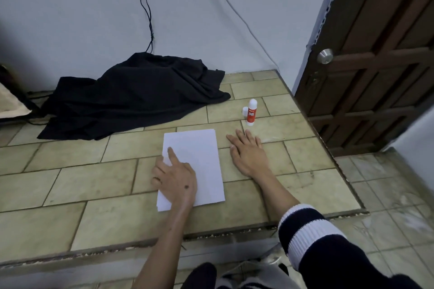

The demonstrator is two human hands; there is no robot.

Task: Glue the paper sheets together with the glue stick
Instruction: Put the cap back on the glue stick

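Note:
White paper sheets lie stacked on the tiled platform, their edges slightly offset at the lower left. My left hand rests on the stack's left side, index finger stretched out and pressing the paper. My right hand lies flat on the tiles just right of the sheets, fingers straight, holding nothing. A red and white glue stick stands upright beyond my right hand, and a small white cap sits beside it on the left.
A crumpled black cloth lies at the back left against the wall, with dark cables hanging above it. A brown wooden door stands at the right. The platform's edge drops to a lower tiled floor.

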